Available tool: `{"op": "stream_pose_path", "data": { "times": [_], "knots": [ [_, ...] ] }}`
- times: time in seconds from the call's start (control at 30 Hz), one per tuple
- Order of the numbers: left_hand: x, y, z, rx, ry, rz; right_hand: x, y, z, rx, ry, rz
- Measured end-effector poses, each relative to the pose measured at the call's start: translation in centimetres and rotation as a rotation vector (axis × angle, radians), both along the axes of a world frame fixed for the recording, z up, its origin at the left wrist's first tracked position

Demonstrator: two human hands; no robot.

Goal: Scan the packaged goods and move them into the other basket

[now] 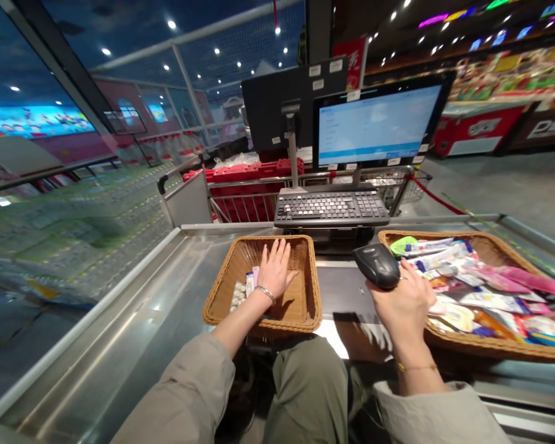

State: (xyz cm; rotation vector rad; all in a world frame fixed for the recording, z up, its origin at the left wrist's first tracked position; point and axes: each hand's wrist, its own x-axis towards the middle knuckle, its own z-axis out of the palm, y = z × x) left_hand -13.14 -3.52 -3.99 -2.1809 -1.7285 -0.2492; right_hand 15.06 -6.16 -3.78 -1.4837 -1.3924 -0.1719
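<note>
My left hand (274, 269) lies flat, fingers stretched out, inside a small wicker basket (305, 308); a few small packets (243, 288) lie by its wrist. My right hand (404, 302) is wrapped round a black handheld barcode scanner (377, 265), held between the two baskets. Just right of it a wide wicker tray (485, 345) holds several colourful snack and toiletry packets (467, 290).
A keyboard (332, 206) and lit till screen (377, 126) stand behind the baskets on a steel checkout counter (134, 320). A shopping trolley with red crates (250, 185) sits beyond. Stacked bottled-water packs (74, 234) fill the left. My knees (305, 388) are below the counter.
</note>
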Motion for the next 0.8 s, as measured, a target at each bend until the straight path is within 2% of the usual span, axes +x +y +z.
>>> {"op": "stream_pose_path", "data": {
  "times": [0.17, 0.33, 0.47, 0.63, 0.8],
  "knots": [
    [-4.4, -0.1, -0.2, -0.071, 0.029, 0.072, -0.8, 0.1, -0.1, -0.035, -0.004, 0.013],
    [-8.4, 0.3, -0.5, -0.199, 0.102, 0.082, -1.0, 0.2, -0.2, -0.056, 0.001, 0.025],
    [-10.8, 0.5, -1.5, -0.311, 0.161, 0.062, -0.9, 0.5, -0.7, -0.073, -0.011, 0.025],
    [-11.9, 0.0, -2.6, -0.458, 0.181, -0.002, -0.8, 0.9, -1.4, -0.084, -0.044, 0.026],
    [-10.3, -0.5, -3.8, -0.69, 0.196, -0.177, -1.0, 1.0, -1.6, -0.098, -0.055, 0.033]
  ]
}}
